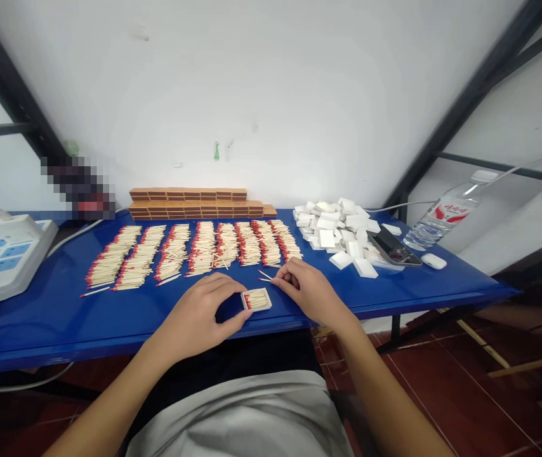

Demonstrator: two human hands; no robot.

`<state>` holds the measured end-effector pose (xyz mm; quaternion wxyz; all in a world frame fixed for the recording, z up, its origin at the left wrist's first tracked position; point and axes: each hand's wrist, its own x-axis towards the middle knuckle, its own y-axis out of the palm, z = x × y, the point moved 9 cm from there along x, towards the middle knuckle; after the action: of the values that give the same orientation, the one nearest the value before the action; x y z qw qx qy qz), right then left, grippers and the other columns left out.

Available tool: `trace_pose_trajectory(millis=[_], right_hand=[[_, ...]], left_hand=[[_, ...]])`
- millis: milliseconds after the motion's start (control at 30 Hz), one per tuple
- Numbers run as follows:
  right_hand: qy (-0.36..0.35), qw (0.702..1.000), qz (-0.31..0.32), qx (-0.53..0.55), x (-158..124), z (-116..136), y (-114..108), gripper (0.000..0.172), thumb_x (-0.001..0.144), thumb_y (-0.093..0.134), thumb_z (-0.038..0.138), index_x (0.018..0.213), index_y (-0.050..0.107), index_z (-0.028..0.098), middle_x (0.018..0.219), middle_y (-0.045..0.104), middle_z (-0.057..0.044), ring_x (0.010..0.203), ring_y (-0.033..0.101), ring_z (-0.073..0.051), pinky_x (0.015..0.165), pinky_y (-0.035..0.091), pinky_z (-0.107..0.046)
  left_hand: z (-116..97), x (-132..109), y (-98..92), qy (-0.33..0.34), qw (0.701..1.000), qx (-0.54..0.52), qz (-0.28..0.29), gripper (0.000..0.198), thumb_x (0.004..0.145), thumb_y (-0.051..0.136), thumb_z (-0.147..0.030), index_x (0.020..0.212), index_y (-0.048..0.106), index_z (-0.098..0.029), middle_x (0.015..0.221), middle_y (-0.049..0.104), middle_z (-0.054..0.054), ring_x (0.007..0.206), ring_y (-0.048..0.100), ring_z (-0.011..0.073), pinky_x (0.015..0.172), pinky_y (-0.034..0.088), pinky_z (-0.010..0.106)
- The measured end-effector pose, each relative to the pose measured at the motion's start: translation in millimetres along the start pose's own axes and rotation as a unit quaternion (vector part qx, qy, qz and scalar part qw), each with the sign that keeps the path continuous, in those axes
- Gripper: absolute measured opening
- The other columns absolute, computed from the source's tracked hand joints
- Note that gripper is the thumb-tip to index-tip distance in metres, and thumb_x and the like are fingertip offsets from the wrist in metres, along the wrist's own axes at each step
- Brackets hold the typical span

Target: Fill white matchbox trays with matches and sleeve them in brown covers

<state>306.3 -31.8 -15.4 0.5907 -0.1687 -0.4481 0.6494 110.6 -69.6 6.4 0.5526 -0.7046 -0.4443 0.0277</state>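
Note:
Near the front edge of the blue table, a small white matchbox tray (257,299) holds a layer of red-tipped matches. My left hand (204,311) grips this tray by its left end between thumb and fingers. To the right of the tray, my right hand (305,287) pinches a few loose matches (266,277), their red heads pointing left. Beyond both hands, several slanted heaps of matches (202,247) lie in a row, heads mostly to the left.
Brown matchboxes (190,208) are stacked along the wall. A pile of white trays (332,222) sits at the right, beside a phone (392,244), a white earbud case (433,261) and a tilted water bottle (449,212). A power strip (4,260) lies at the left.

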Motion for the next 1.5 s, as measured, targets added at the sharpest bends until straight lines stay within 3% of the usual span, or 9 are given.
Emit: trace_pose_trajectory(millis=[367,633,967,1200,1367,1500], right_hand=[[-0.003,0.998,-0.044,-0.040,3,10,4,0.009,0.100,0.071,0.026,0.094,0.066,0.022,0.100,0.066,-0.002,0.082,0.061,-0.017,0.074,0.044,-0.030],[-0.004,0.998,-0.040,-0.043,12,9,10,0.007,0.101,0.071,0.026,0.095,0.069,0.022,0.101,0.066,-0.002,0.085,0.064,-0.017,0.076,0.046,-0.031],[0.014,0.999,-0.020,-0.036,9,6,9,0.013,0.107,0.061,0.025,0.094,0.062,0.022,0.104,0.065,-0.003,0.089,0.065,-0.019,0.078,0.046,-0.033],[-0.075,0.997,-0.013,0.016,-10,29,-4,0.010,0.109,0.058,0.024,0.100,0.061,0.023,0.104,0.063,-0.003,0.089,0.064,-0.018,0.082,0.049,-0.031],[-0.114,0.991,0.021,-0.063,-17,48,9,0.008,0.108,0.060,0.024,0.100,0.062,0.021,0.106,0.063,-0.005,0.086,0.064,-0.019,0.076,0.049,-0.032],[-0.143,0.989,0.028,-0.002,-17,55,17,0.007,0.107,0.062,0.025,0.102,0.064,0.021,0.105,0.065,-0.004,0.087,0.065,-0.017,0.077,0.050,-0.030]], left_hand=[[-2,2,1.5,0.008,1.000,-0.005,0.004,0.022,0.099,0.069,-0.035,0.117,0.070,-0.022,0.116,0.075,0.008,0.111,0.069,0.0258,0.100,0.054,0.043],[-3,2,0.7,0.013,1.000,0.000,0.002,0.021,0.099,0.070,-0.033,0.117,0.070,-0.023,0.115,0.075,0.007,0.111,0.069,0.0254,0.099,0.054,0.041],[-1,-1,0.5,0.006,1.000,0.009,0.001,0.021,0.099,0.069,-0.034,0.118,0.069,-0.024,0.117,0.075,0.007,0.111,0.069,0.0250,0.100,0.055,0.041],[-2,3,-2.3,0.010,0.999,0.034,-0.022,0.018,0.100,0.068,-0.032,0.114,0.070,-0.022,0.112,0.076,0.007,0.107,0.069,0.0255,0.099,0.054,0.043],[-3,3,-1.0,0.015,0.999,0.032,-0.015,0.018,0.101,0.067,-0.032,0.116,0.069,-0.022,0.115,0.075,0.007,0.110,0.068,0.0254,0.100,0.054,0.043],[-2,2,-0.8,0.016,0.999,0.030,-0.011,0.020,0.100,0.067,-0.031,0.118,0.068,-0.023,0.117,0.074,0.007,0.112,0.068,0.0253,0.102,0.053,0.042]])
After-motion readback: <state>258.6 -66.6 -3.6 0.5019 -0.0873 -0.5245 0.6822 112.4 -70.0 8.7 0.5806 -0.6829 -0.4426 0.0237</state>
